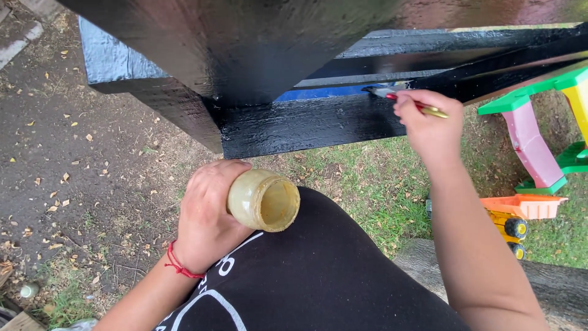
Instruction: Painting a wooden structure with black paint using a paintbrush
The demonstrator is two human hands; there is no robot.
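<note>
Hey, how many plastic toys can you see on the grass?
2: a toy dump truck at right beside the right forearm, and a pink, green and yellow toy table above it, cut off by the frame.

Left hand (205,224) grips a jar (263,200) on its side, mouth toward the camera, above the person's knee (318,263). Right hand (429,125) up and to the right, holding a brush (407,101) with its tip on a beam (318,119). Post (245,49) stands above the beam's left end. Grass (361,184) below the beam. Toy truck (514,214) right of the right forearm, plastic toy (539,135) behind it. Log (551,288) at bottom right.
</note>
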